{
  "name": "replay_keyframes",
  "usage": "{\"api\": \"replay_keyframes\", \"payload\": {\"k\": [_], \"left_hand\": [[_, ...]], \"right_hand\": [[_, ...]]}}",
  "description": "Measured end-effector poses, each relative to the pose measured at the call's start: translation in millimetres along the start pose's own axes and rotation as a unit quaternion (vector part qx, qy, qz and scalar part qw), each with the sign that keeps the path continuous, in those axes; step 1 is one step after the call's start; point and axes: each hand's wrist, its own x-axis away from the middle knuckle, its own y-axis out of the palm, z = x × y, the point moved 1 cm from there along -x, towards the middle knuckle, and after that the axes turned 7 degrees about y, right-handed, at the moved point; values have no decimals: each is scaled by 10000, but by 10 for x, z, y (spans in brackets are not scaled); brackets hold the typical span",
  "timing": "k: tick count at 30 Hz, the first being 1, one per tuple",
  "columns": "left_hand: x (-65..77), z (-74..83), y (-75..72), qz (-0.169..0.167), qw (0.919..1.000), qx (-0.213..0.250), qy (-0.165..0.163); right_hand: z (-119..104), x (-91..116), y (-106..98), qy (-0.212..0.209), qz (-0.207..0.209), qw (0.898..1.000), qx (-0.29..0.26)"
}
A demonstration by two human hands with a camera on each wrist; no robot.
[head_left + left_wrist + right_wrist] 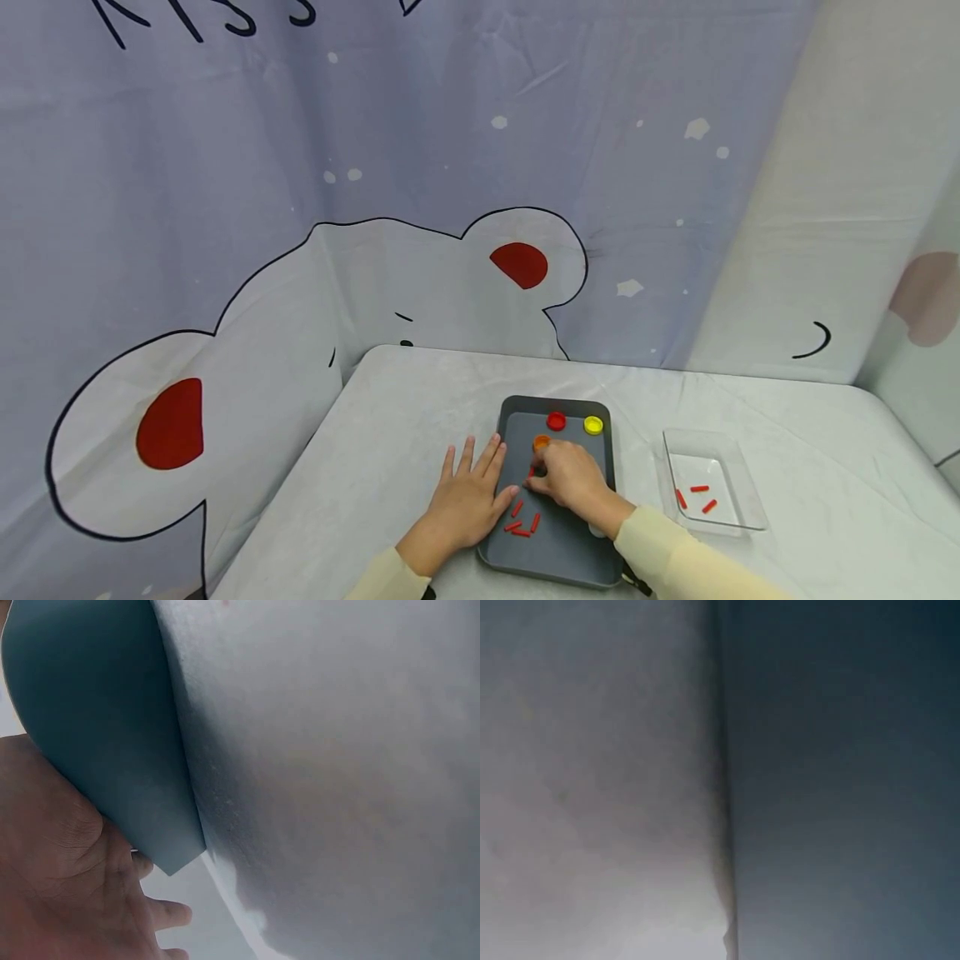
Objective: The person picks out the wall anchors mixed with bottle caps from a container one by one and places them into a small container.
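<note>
Your left hand (pixel 467 502) lies along the left side of the grey tray (pixel 566 560), its fingers spread and pointing away from you, with the thumb reaching over the rim. In the left wrist view the palm is against the tray's outer side. Your right hand (pixel 573 477) is over the middle of the tray, thumb and index finger pinching a red stick (pixel 532 472), of which only a small part shows between them. That stick is just on your side of an orange ring-shaped cap (pixel 541 442), which your fingers partly cover.

Farther up the tray stand a red cap (pixel 556 421) and, to its right near the corner, a yellow cap (pixel 593 425), a small gap between the two. Four loose red sticks (pixel 535 522) lie near the tray's lower left, at differing angles. A pale round piece (pixel 596 532) shows partly beneath your right wrist; you cannot tell what it is.

To the right of the tray, apart from it, a clear plastic box (pixel 742 527) on the white-covered desk (pixel 420 400) holds three more red sticks. The right wrist view shows only the tray's edge and the white cloth, blurred.
</note>
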Motion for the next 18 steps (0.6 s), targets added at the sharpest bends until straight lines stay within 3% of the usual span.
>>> {"api": "replay_keyframes", "payload": {"k": [9,18], "left_hand": [[-21,-24,57,66,10000,-3,-29],[-37,-46,112,146,9999,-57,-35]], "right_hand": [[17,-40,-17,113,-103,9999,-53],[136,78,-462,500,38,9889,-1395]]}}
